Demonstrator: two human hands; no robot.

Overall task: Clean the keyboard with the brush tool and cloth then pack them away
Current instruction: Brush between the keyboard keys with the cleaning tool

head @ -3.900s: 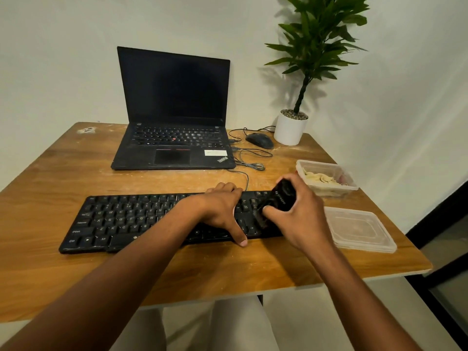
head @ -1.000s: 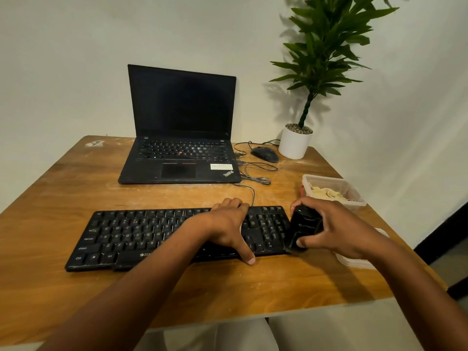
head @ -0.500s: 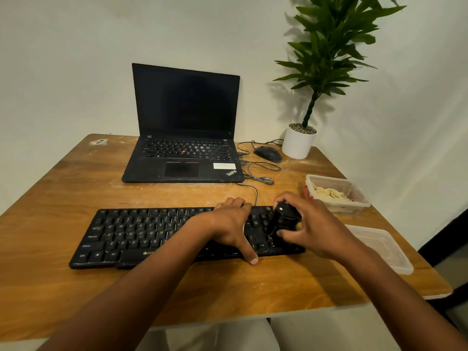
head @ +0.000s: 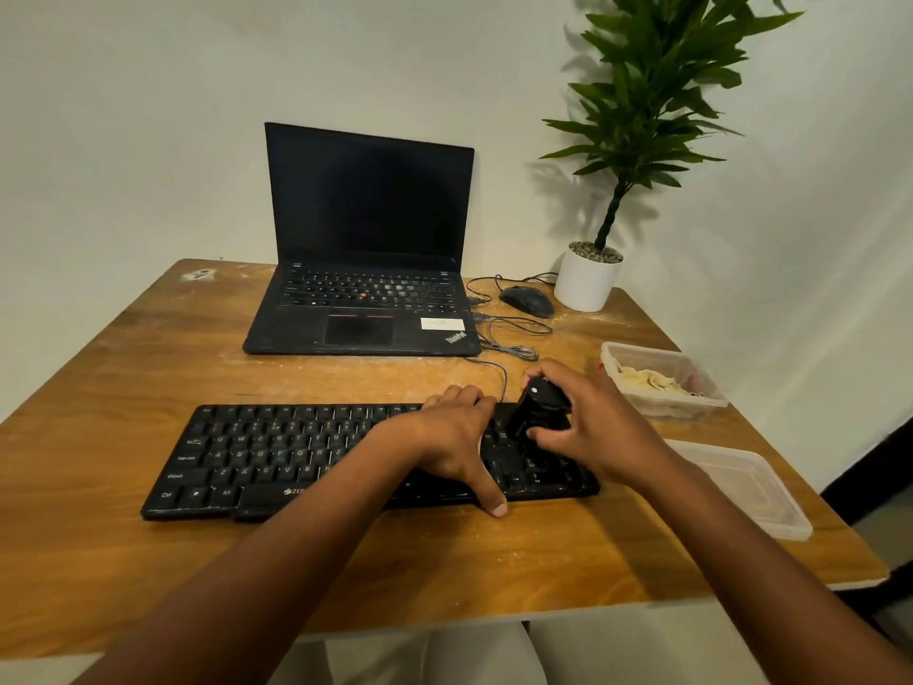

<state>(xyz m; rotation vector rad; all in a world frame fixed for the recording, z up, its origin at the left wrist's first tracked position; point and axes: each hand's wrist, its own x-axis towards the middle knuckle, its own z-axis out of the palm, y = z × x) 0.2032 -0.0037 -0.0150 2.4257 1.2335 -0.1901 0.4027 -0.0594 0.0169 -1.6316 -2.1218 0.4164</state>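
Observation:
A black keyboard (head: 276, 454) lies across the front of the wooden table (head: 148, 368). My left hand (head: 452, 440) lies flat on its right half, fingers over the back edge, thumb touching the front edge. My right hand (head: 590, 427) grips a black brush tool (head: 536, 405) that stands tilted on the keys at the keyboard's right end. A pale cloth (head: 644, 378) lies crumpled inside a clear plastic container (head: 691, 410) at the right of the table.
An open black laptop (head: 363, 269) stands behind the keyboard. Beside it are a wired mouse (head: 527, 300), loose cables (head: 514, 338) and a potted plant (head: 588, 276). The container's clear lid (head: 746, 487) lies near the right front table edge.
My right hand has carried the brush tool from off the keyboard's right end back onto the keys and toward the rear row. My left hand has stayed on the keyboard.

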